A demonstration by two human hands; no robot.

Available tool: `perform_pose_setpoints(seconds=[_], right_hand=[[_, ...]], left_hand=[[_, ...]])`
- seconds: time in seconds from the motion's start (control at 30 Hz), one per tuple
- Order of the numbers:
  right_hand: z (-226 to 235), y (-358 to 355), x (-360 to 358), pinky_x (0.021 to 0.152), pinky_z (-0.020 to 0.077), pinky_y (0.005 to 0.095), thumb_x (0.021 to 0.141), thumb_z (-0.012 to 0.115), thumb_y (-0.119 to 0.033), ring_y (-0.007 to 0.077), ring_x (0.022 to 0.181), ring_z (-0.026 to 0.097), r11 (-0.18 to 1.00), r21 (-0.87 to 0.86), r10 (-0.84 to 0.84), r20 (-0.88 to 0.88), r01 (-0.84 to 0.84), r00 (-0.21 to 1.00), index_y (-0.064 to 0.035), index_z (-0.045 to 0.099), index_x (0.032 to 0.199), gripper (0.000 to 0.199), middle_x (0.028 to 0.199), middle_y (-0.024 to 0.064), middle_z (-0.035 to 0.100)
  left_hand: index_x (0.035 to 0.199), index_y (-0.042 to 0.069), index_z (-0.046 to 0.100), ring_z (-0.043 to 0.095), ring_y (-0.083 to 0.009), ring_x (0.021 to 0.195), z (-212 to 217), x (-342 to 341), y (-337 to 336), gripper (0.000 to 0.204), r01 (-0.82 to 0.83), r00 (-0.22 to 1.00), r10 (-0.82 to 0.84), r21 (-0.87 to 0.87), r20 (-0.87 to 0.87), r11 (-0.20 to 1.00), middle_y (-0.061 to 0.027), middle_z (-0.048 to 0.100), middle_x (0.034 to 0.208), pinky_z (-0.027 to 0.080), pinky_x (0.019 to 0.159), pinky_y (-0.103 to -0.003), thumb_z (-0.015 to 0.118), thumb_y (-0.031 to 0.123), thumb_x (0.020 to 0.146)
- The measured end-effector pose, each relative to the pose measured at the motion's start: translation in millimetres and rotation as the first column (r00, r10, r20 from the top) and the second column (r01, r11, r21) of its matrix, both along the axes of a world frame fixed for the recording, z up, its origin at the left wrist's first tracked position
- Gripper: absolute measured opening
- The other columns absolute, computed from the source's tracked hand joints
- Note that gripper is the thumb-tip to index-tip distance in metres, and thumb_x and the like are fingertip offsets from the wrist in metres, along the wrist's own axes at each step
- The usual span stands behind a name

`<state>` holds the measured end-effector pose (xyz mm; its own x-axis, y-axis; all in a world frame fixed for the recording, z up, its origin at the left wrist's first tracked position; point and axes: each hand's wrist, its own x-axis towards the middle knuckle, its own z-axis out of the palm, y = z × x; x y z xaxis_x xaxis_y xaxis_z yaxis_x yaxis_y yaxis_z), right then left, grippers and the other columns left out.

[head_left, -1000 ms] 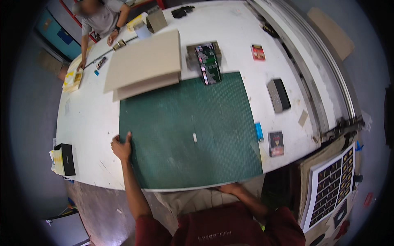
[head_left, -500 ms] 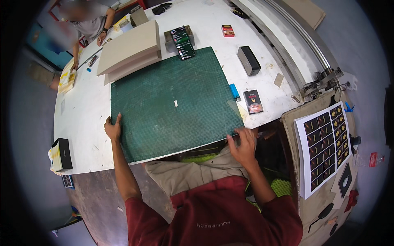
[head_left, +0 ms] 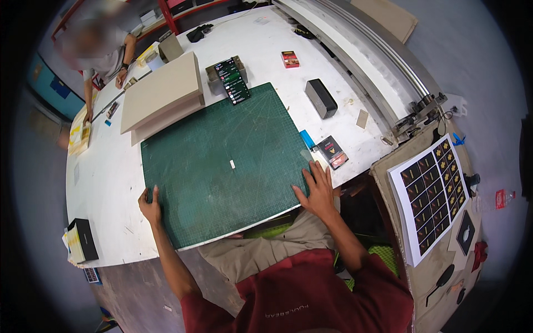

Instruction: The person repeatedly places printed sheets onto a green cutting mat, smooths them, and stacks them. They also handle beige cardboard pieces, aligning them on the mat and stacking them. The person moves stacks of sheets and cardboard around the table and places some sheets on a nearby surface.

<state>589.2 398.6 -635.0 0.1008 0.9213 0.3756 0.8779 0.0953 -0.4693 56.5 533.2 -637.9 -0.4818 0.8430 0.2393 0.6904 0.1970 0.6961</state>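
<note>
Head view, looking down: a large green cutting mat (head_left: 222,161) lies on the white counter (head_left: 105,177), its near edge jutting slightly past the counter's edge toward my lap. My 2 hands are well apart, 1 at each near corner. My left hand (head_left: 150,204) grips the mat's near-left edge, fingers curled onto its top. My right hand (head_left: 317,190) lies flat and spread on the mat's near-right corner, fingers open, clamped on nothing. A small white scrap (head_left: 232,164) sits near the middle of the mat.

Just beyond the right hand, off the mat's right edge, lie a small blue object (head_left: 307,139) and a dark card packet (head_left: 332,152). Farther along the counter rests a dark grey rectangular block (head_left: 321,98), and near the far edge a small red box (head_left: 289,59). At the mat's far edge stands an open box holding dark cards (head_left: 230,77). Touching the mat's far-left corner is a stack of 2 beige boards (head_left: 162,97). A black box (head_left: 84,240) sits at the counter's near-left corner.

To my right, a printed sheet of dark squares (head_left: 433,194) lies on a brown surface. At the counter's far-left end, another person (head_left: 94,47) leans over it, hands on the counter.
</note>
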Motion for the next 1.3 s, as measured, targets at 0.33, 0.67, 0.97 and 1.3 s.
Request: perform_pose_setpoints(seconds=[0.33, 0.67, 0.97, 1.3], right_hand=[[-6, 19, 10, 0.116, 0.0204, 0.0616, 0.088, 0.070, -0.036, 0.0437, 0.140, 0.038, 1.000, 0.021, 0.004, -0.006, -0.004, 1.000, 0.0047, 0.063, 0.123, 0.055, 0.143, 0.0284, 0.047], [4, 27, 19, 0.116, 0.0214, 0.0603, 0.088, 0.069, -0.035, 0.0419, 0.139, 0.041, 0.998, 0.068, -0.011, -0.048, 0.014, 0.999, 0.0054, 0.065, 0.121, 0.053, 0.141, 0.0273, 0.050], [12, 17, 8, 0.115, 0.0203, 0.0628, 0.084, 0.072, -0.034, 0.0376, 0.138, 0.044, 0.996, 0.016, -0.089, -0.048, 0.090, 0.995, -0.0003, 0.067, 0.118, 0.048, 0.142, 0.0213, 0.052], [45, 63, -24, 0.107, 0.0258, 0.0624, 0.079, 0.077, -0.027, 0.0342, 0.114, 0.055, 0.986, 0.090, -0.145, 0.029, 0.142, 0.989, 0.0022, 0.061, 0.118, 0.051, 0.119, 0.0184, 0.059]], left_hand=[[0.111, 0.000, 0.069, 0.058, -0.0368, 0.109, -10, 15, 15, 0.051, -0.027, 0.946, 0.050, 0.076, -0.321, 0.997, -0.0214, 0.062, 0.117, 0.047, 0.094, -0.046, 0.076, 0.043, 0.084], [0.115, 0.001, 0.066, 0.055, -0.0393, 0.111, 5, 27, 10, 0.051, -0.060, 0.902, 0.073, 0.044, -0.425, 0.997, -0.0205, 0.061, 0.117, 0.045, 0.096, -0.049, 0.072, 0.044, 0.087], [0.112, 0.002, 0.066, 0.056, -0.0393, 0.108, 7, 38, 11, 0.042, -0.041, 0.878, 0.049, 0.027, -0.477, 0.999, -0.0205, 0.061, 0.115, 0.045, 0.093, -0.049, 0.070, 0.037, 0.089], [0.114, 0.001, 0.064, 0.054, -0.0393, 0.111, 7, 41, 6, 0.039, -0.060, 0.878, 0.043, -0.021, -0.477, 0.998, -0.0196, 0.060, 0.120, 0.043, 0.095, -0.050, 0.069, 0.032, 0.090]])
